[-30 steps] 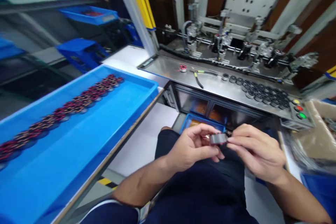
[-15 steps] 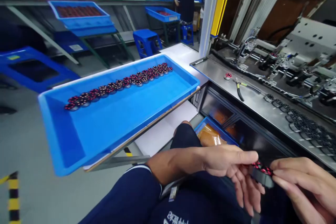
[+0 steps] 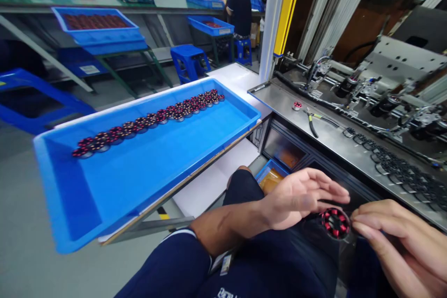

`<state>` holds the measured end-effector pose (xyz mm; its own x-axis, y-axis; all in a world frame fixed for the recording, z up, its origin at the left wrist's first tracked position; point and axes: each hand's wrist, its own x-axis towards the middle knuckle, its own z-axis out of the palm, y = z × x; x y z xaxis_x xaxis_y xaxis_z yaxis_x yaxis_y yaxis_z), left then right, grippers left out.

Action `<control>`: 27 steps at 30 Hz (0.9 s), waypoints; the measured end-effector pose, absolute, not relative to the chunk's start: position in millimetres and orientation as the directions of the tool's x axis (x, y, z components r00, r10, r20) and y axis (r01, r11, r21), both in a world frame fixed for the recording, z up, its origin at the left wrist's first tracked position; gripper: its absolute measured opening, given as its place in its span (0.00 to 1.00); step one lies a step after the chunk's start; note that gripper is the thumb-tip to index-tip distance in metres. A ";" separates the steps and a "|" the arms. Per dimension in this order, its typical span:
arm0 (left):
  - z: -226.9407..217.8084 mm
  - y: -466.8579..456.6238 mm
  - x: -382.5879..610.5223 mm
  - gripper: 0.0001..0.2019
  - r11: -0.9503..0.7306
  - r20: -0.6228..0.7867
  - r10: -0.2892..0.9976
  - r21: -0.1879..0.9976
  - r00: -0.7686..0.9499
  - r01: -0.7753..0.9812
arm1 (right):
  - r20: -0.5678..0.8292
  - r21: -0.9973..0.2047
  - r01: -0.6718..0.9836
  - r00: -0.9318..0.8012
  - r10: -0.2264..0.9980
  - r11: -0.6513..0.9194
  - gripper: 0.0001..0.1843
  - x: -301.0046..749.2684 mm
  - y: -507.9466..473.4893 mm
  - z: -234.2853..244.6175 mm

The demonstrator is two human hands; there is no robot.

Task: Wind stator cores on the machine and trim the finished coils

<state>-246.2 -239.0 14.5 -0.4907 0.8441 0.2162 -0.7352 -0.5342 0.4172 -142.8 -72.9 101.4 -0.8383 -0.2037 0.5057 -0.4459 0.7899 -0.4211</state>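
A round motor stator (image 3: pixel 335 224) with red wire windings faces up toward me above my lap. My right hand (image 3: pixel 401 237) pinches it by its right edge between thumb and fingertips. My left hand (image 3: pixel 303 198) is open just to its upper left, the fingers stretched out and slightly curved; whether it touches the stator's rim I cannot tell. On the metal worktop, another red-wound stator (image 3: pixel 297 106) sits near pliers (image 3: pixel 312 123) with dark and yellow-green handles. Rows of dark ring-shaped parts (image 3: pixel 401 163) lie farther right.
Left of me, a blue tray (image 3: pixel 139 195) holds a band of wound stators (image 3: pixel 153 120) along its far side. Machine fixtures (image 3: pixel 349 84) line the worktop's back. A blue box with a brownish bag (image 3: pixel 270 180) is below. Behind are blue stools (image 3: pixel 190 63) and a seated person (image 3: pixel 240 7).
The stator has turned from edge-on to showing its wound face. My left hand has let go of it and opened, moving up slightly; my right hand still pinches it.
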 end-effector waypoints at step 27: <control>14.3 -225.8 -258.3 0.37 0.032 0.103 0.987 0.634 0.125 -0.773 | 0.548 -0.514 -0.575 -0.791 -0.271 0.637 0.03 -150.6 -70.3 115.5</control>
